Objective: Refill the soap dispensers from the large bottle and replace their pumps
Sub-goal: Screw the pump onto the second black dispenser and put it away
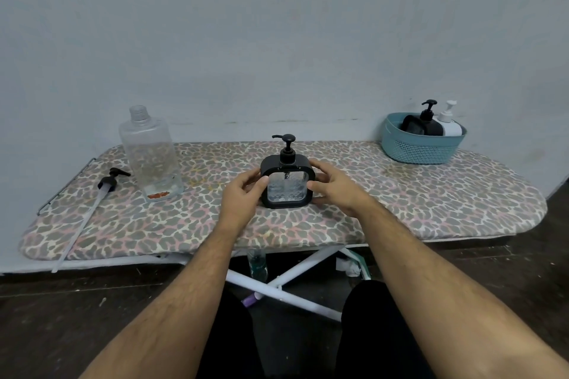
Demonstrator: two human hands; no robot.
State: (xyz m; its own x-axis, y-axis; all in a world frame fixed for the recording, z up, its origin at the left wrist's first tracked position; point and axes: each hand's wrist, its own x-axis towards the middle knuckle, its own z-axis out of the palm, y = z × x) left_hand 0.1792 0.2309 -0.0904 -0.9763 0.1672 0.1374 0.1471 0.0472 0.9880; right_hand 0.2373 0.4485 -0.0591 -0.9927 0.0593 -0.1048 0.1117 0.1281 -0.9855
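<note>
Currently, hand poses:
Left hand (243, 191): forearm extended, fingers curled on the dispenser (287, 181), left side.
Right hand (334, 186): fingers curled on its right side.
Dispenser: upright on ironing board (400, 203).

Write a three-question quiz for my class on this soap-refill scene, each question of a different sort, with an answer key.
1. True or false: the large bottle has its cap on.
2. How many dispensers sit in the blue basket?
3. Which holds the black dispenser: A) left hand only, B) right hand only, C) both?

Key: 1 false, its neck is open and its pump lies beside it on the board; 2 two; 3 C.
</note>
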